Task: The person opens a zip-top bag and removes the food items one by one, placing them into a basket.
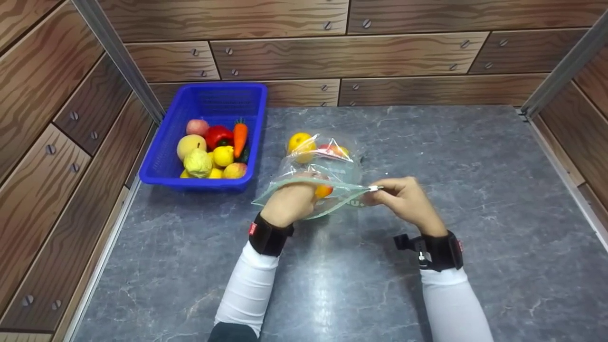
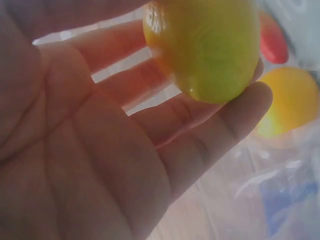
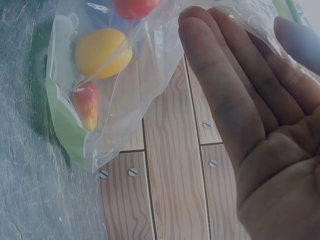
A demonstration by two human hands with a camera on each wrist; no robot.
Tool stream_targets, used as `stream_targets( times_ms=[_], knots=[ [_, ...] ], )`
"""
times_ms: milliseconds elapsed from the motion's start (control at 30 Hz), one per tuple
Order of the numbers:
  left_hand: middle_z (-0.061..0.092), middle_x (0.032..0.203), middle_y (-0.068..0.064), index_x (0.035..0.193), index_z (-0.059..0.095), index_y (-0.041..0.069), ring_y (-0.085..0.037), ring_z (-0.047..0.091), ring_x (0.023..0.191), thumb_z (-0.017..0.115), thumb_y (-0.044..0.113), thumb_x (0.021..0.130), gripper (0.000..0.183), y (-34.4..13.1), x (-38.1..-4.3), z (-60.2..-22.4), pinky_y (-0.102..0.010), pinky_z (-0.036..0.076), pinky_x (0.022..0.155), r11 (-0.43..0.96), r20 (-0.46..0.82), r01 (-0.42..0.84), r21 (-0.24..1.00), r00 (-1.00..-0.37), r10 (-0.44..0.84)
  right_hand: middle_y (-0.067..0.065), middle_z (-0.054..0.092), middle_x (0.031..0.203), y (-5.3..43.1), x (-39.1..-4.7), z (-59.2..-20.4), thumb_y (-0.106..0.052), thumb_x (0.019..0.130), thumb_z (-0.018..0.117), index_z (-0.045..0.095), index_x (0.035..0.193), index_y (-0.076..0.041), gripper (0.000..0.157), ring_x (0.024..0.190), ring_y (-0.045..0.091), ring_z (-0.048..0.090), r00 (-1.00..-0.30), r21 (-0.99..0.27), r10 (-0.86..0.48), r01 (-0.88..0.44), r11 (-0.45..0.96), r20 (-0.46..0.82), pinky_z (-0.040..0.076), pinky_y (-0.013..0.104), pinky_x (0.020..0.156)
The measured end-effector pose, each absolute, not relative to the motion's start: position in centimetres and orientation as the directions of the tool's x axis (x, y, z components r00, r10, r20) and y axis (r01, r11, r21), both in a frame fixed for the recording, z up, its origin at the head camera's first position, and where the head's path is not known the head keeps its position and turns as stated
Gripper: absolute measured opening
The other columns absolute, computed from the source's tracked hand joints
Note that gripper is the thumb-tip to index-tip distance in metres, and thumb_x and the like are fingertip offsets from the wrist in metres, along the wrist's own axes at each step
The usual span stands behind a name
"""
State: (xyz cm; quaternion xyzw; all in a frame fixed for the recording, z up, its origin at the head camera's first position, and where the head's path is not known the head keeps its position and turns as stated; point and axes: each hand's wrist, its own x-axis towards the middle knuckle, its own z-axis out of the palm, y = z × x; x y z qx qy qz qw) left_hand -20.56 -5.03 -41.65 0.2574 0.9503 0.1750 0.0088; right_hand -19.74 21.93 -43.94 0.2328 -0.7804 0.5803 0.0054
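Observation:
A clear zip bag (image 1: pixel 339 172) lies on the table with its pale green mouth spread towards me. My left hand (image 1: pixel 289 203) reaches through that mouth, its fingers partly veiled by plastic. They hold a rounded fruit (image 2: pixel 207 55), yellow-green shading to orange, at the fingertips. At the mouth's right corner my right hand (image 1: pixel 406 199) pinches the bag's edge between thumb and fingers beside the white slider (image 1: pixel 374 188). Deeper inside the bag are an orange (image 1: pixel 300 142) and a red-and-yellow fruit (image 1: pixel 336 151).
Left of the bag stands a blue basket (image 1: pixel 194 181) of fruit and vegetables, including a carrot (image 1: pixel 240 138), a red pepper (image 1: pixel 219 137) and a lemon (image 1: pixel 223 156). Wood-patterned panels (image 1: pixel 285 59) enclose the grey table (image 1: pixel 475 190) at the back and sides.

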Motion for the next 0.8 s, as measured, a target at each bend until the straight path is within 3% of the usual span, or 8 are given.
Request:
stream_targets(
  times_ms=[200,300,533,667,800],
  knots=[
    [0.072,0.105,-0.007,0.114,0.074,0.011,-0.025,0.068,0.086,0.068,0.019,0.099,0.017,-5.3,-19.9,-40.9,-0.042,0.059,0.079,0.804,0.062,0.453,0.386,-0.882,0.467,0.025,0.075,0.091,21.9,-19.6,-43.7,0.006,0.094,0.067,0.076,0.101,0.01,0.012,0.078,0.009,0.075,-0.897,-0.909,-0.353,-0.355,0.219,0.265,0.063,0.028,0.076],
    [0.072,0.107,-0.006,0.11,0.073,0.011,-0.025,0.067,0.087,0.066,0.016,0.1,0.013,-5.6,-19.5,-40.5,-0.042,0.059,0.08,0.789,0.088,0.463,0.403,-0.878,0.47,0.025,0.075,0.091,21.9,-19.6,-43.7,0.006,0.094,0.067,0.076,0.101,0.011,0.012,0.078,0.008,0.075,-0.896,-0.908,-0.354,-0.358,0.217,0.268,0.062,0.028,0.075],
    [0.072,0.106,-0.008,0.112,0.07,0.01,-0.028,0.068,0.091,0.068,0.004,0.093,0.02,-6.1,-19.1,-40.0,-0.044,0.058,0.084,0.762,0.119,0.493,0.42,-0.862,0.492,0.023,0.076,0.09,22.0,-19.7,-43.7,0.008,0.094,0.066,0.076,0.1,0.011,0.012,0.077,0.009,0.075,-0.894,-0.904,-0.351,-0.366,0.219,0.277,0.063,0.028,0.074],
    [0.067,0.092,-0.006,0.101,0.068,0.008,-0.028,0.065,0.083,0.069,0.002,0.09,0.013,-6.4,-18.8,-39.4,-0.043,0.056,0.077,0.761,0.121,0.505,0.407,-0.856,0.503,0.025,0.075,0.09,22.0,-19.7,-43.7,0.008,0.094,0.066,0.074,0.1,0.014,0.012,0.078,0.009,0.075,-0.891,-0.908,-0.355,-0.368,0.201,0.282,0.063,0.028,0.074],
    [0.062,0.087,-0.005,0.108,0.068,0.006,-0.026,0.059,0.078,0.071,0.004,0.091,0.017,-6.6,-18.4,-38.8,-0.04,0.052,0.071,0.763,0.09,0.512,0.394,-0.848,0.523,0.026,0.075,0.09,22.0,-19.7,-43.7,0.009,0.094,0.065,0.075,0.099,0.013,0.011,0.078,0.009,0.076,-0.891,-0.911,-0.356,-0.364,0.192,0.281,0.063,0.03,0.075]
  ],
)
